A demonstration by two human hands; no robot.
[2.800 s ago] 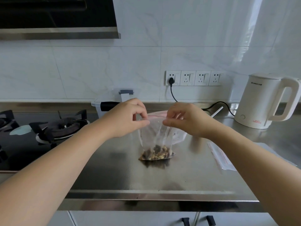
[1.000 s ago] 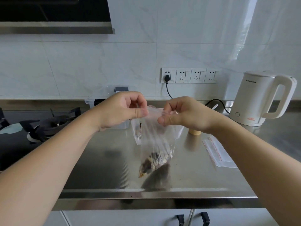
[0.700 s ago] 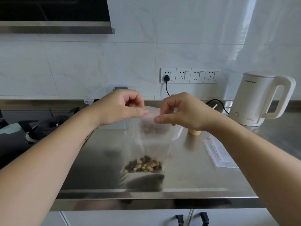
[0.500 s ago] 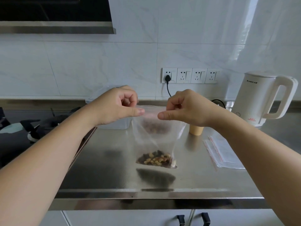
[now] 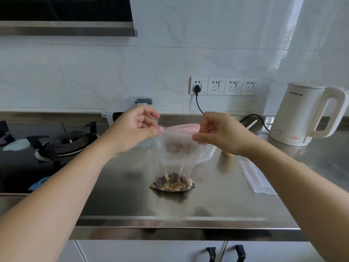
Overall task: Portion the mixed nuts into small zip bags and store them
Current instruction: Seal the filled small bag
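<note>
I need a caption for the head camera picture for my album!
Left hand and right hand pinch the top of a zip bag of mixed nuts standing on the counter.

Kettle: white electric kettle (image 5: 309, 115) with a looped handle, standing upright at the right rear of the countertop (image 5: 132, 195).
Sockets: a row of four wall outlets (image 5: 223, 86) on the tiled backsplash (image 5: 94, 76); a black plug (image 5: 197, 87) sits in the leftmost one.
Cord: a black cable (image 5: 255, 118) runs from the plug down and across to the kettle's base.
Stove: black gas hob (image 5: 64, 142) with a burner grate, set into the left of the counter.
Hood: dark range hood (image 5: 66, 16) with a steel lower edge, above the hob.
Countertop: brushed steel, with a folded front lip.
Cabinet: two black handles (image 5: 226, 253) below the counter edge.
</note>
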